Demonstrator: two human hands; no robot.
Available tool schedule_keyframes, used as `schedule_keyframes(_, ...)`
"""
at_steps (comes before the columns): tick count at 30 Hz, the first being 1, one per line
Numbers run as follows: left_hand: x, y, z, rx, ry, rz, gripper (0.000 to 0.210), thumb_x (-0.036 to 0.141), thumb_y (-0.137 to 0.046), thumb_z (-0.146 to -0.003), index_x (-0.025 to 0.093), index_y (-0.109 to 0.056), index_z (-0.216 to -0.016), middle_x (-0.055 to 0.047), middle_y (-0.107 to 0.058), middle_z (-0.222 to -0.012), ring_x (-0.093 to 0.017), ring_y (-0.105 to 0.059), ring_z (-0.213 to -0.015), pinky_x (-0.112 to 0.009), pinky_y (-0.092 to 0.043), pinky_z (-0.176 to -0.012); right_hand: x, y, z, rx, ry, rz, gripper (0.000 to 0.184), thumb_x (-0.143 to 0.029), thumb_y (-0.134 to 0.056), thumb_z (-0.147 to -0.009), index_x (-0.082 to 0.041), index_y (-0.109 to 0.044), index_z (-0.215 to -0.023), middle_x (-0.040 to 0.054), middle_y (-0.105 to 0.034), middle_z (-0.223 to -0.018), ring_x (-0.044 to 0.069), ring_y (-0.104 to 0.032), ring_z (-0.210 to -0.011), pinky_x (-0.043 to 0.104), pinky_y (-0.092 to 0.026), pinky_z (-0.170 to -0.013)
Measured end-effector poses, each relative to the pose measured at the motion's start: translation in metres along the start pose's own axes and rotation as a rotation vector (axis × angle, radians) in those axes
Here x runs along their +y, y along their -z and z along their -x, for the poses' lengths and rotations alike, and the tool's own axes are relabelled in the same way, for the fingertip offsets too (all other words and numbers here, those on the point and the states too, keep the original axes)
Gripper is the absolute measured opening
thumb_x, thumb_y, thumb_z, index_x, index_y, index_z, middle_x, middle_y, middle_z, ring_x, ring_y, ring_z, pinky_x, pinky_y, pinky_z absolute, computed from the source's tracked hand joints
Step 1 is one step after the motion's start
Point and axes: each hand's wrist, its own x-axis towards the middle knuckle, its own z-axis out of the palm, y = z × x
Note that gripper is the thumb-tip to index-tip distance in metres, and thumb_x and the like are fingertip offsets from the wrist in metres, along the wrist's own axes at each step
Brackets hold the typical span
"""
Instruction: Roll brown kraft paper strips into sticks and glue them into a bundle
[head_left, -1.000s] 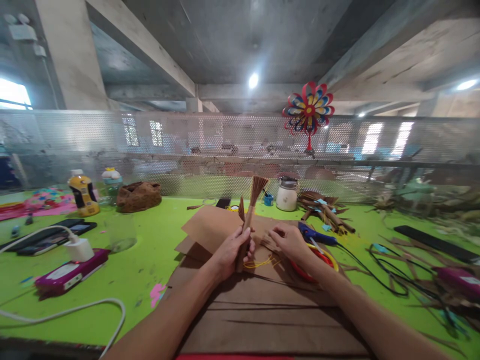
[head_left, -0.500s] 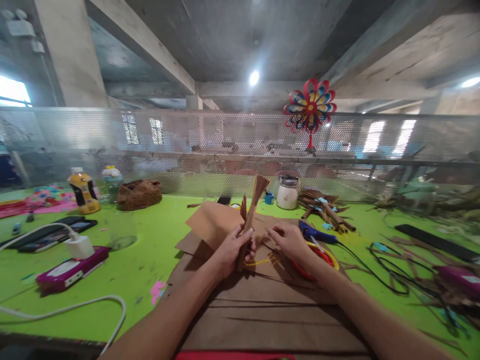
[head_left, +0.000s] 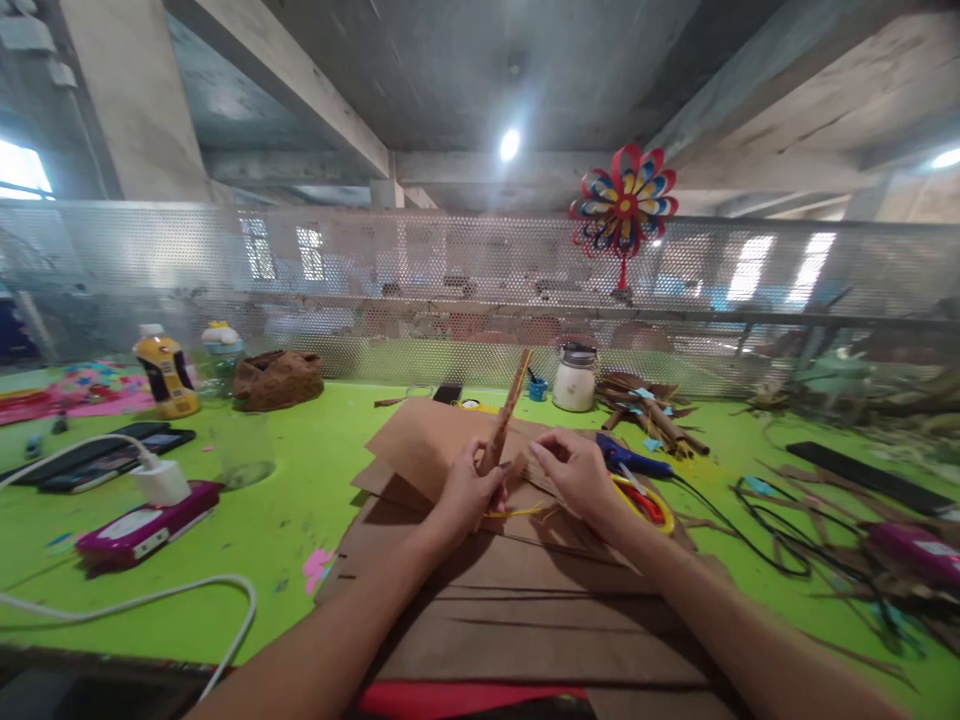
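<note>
My left hand [head_left: 471, 488] is closed round the lower part of a pleated brown paper piece [head_left: 513, 408]. The paper stands up narrow and tilted a little right, edge toward me. To its right, my right hand [head_left: 576, 468] has thumb and forefinger pinched together; whatever is between them is too small to make out. Yellow thread [head_left: 525, 511] lies just under the left hand. Below both hands is a stack of brown paper sheets [head_left: 555, 640], with a lighter sheet [head_left: 409, 440] curling up at its back left.
Scissors [head_left: 646, 505] with red and yellow handles and a blue glue gun [head_left: 634, 458] lie beside my right forearm. A white jar [head_left: 575, 382], a blue pot [head_left: 537, 390] and brown scraps [head_left: 652, 412] stand behind. Leftward are a purple power strip [head_left: 150, 525] and a bottle [head_left: 166, 375].
The pleated paper has turned in my left hand, from showing its fanned folds to a narrow edge. My right hand has shifted slightly up and left. The view has tilted a little.
</note>
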Motion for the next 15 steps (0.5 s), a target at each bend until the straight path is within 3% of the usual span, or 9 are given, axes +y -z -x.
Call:
schedule_keyframes(4, -0.003, -0.001, 0.0, 0.02, -0.067, -0.077, 0.031, 0.038, -0.061, -0.068, 0.018, -0.046, -0.086, 0.007, -0.047, -0.048, -0.007, -0.042, -0.036, -0.017, -0.032, -0.038, -0.003, -0.002, 0.001, -0.002, -0.063, -0.092, 0.018, -0.032, -0.055, -0.074, -0.015, -0.06, -0.077, 0.0027, -0.06, -0.064, 0.013, -0.053, -0.056, 0.025, -0.042, -0.055)
schedule_keyframes(8, -0.003, -0.002, 0.004, -0.011, -0.133, -0.092, 0.031, 0.039, -0.058, -0.071, 0.016, -0.053, -0.091, 0.005, -0.048, -0.055, -0.007, -0.042, -0.042, -0.018, -0.033, -0.042, -0.003, -0.005, 0.001, 0.0, -0.123, -0.219, 0.03, -0.039, -0.059, -0.071, -0.014, -0.057, -0.088, 0.0018, -0.059, -0.062, 0.013, -0.052, -0.053, 0.024, -0.042, -0.049)
schedule_keyframes(15, 0.004, -0.002, 0.007, -0.071, -0.177, -0.092, 0.029, 0.036, -0.053, -0.075, 0.016, -0.056, -0.095, 0.003, -0.047, -0.058, -0.009, -0.041, -0.051, -0.02, -0.032, -0.048, -0.011, -0.002, -0.001, -0.016, -0.247, -0.368, 0.032, -0.046, -0.058, -0.071, -0.015, -0.056, -0.081, 0.0006, -0.057, -0.062, 0.009, -0.047, -0.045, 0.02, -0.037, -0.038)
